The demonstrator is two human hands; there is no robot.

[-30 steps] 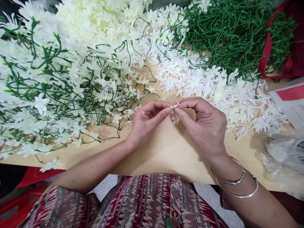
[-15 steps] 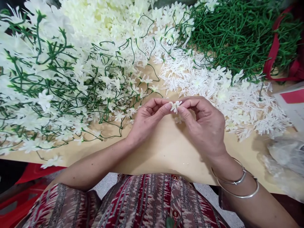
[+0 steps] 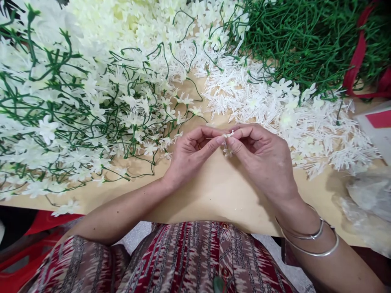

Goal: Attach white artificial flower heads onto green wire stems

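Note:
Between my fingertips is a small white artificial flower (image 3: 227, 136), mostly covered by the thumbs and fingers. My left hand (image 3: 195, 152) pinches it from the left side. From the right, my right hand (image 3: 262, 156) pinches it too, thumb and index finger closed. The two thumb tips nearly meet over it. Just below the pinch, more white petals (image 3: 227, 152) show; I cannot tell whether they belong to the same piece. Both hands are above the tan tabletop (image 3: 207, 195).
White flowers on green stems (image 3: 91, 110) heap up at the left. White stamen pieces (image 3: 244, 95) lie beyond my hands. Green stems (image 3: 293, 44) pile at the back right beside a red strap (image 3: 356, 61). A clear plastic bag (image 3: 369, 199) lies at the right edge.
The flower's petals, spread and visible before, are now mostly hidden as the fingertips press closer together over them. The right hand and bracelets have shifted slightly right.

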